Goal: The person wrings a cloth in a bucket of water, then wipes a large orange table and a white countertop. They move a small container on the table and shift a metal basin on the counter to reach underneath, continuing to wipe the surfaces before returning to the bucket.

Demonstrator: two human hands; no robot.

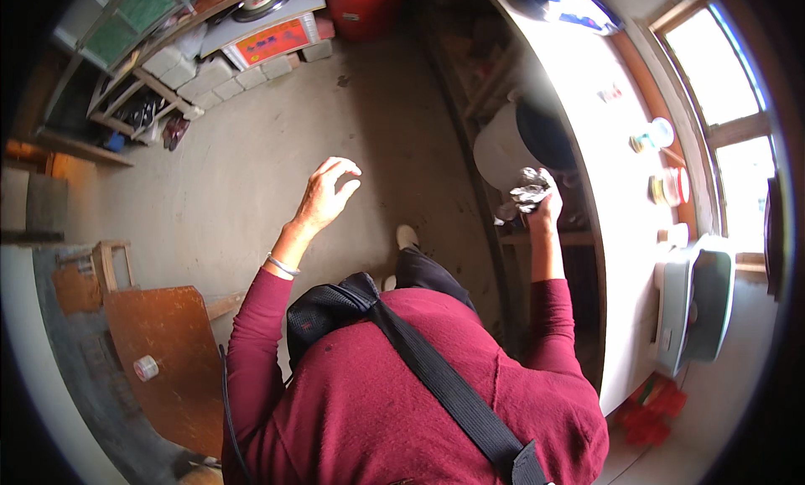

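My left hand (327,191) is raised over the floor at the middle. Its fingers curve with a gap to the thumb, and nothing is in it. Farther right, my right hand (550,202) grips a crumpled black-and-silvery bundle (530,191), whose kind I cannot make out. That hand is beside the open shelf space under the white counter (620,275). Close behind it on the shelf is a large white tub (501,150), with a dark blue round thing (543,137) against it.
Jars (669,186) and a pale green open-lidded box (683,305) line the counter's window side. A brown wooden chair (172,351) carries a small white roll (146,368) at my left. Bricks and a red bucket (365,11) stand ahead across the concrete floor (251,166).
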